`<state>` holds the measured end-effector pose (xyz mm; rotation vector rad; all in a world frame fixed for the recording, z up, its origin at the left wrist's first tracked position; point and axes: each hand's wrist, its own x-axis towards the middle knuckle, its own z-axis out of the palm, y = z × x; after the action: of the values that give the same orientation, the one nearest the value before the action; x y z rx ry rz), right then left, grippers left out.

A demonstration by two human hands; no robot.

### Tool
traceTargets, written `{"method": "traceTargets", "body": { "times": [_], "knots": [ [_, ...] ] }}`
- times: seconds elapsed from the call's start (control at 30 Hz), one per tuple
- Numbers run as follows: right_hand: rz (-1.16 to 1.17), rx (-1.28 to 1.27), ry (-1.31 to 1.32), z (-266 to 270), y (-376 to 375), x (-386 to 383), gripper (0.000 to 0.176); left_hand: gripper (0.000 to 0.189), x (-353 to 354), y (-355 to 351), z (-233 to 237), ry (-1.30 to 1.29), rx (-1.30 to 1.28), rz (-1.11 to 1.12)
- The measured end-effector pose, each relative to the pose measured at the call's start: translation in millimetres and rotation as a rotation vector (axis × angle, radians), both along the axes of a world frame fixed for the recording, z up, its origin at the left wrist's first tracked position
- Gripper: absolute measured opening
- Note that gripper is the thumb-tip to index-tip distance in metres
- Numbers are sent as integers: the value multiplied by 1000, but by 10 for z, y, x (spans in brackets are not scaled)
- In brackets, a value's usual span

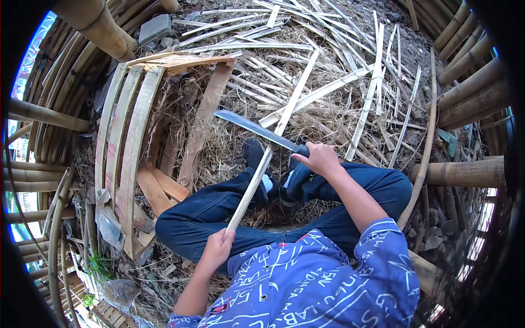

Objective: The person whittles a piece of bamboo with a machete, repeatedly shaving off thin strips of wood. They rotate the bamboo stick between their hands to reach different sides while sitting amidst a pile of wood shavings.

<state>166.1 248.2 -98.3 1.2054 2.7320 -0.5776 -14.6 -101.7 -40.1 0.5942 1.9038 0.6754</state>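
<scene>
Gripping the knife (256, 129) by its handle, our right hand (321, 157) is closed, the blade lying across the bamboo strip (268, 152). Our left hand (219, 247) is closed around the strip's near end, by our left knee; whether the blade has cut in, we cannot quite tell. Loose strips (322, 93) litter the ground ahead, beside a wooden crate (143, 120).

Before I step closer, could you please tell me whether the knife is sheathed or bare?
The knife is bare: its grey blade shows from tip to handle, crossing the pale strip, with the right hand gripping it.
</scene>
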Motion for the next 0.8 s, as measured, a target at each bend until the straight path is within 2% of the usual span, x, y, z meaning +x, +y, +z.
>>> {"method": "traceTargets", "body": {
  "times": [0.13, 0.23, 0.33, 0.47, 0.53, 0.63, 0.73, 0.8],
  "knots": [
    [88, -24, 15, 174, -56, -35, 67, 32, 68, -15, 216, 57, 12, -30],
    [9, 24, 5, 140, 384, 136, 66, 32, 97, -149, 491, 61, -21, -26],
    [74, 147, -38, 113, 457, 108, 66, 31, 172, -107, 408, 65, 13, -30],
    [59, 87, -85, 306, 262, 66, 65, 32, 66, -93, 433, 102, -19, -60],
    [104, 29, 48, 358, 132, 63, 65, 32, 99, -128, 500, 114, -25, -31],
    [66, 41, 40, 525, 394, 116, 65, 31, 45, -108, 722, 174, -34, -85],
    [59, 163, -131, 510, 649, 225, 64, 30, 88, 16, 863, 117, -116, -87],
    [65, 133, -77, 517, 497, 186, 64, 29, 75, -112, 655, 126, -46, -79]
  ]
}}
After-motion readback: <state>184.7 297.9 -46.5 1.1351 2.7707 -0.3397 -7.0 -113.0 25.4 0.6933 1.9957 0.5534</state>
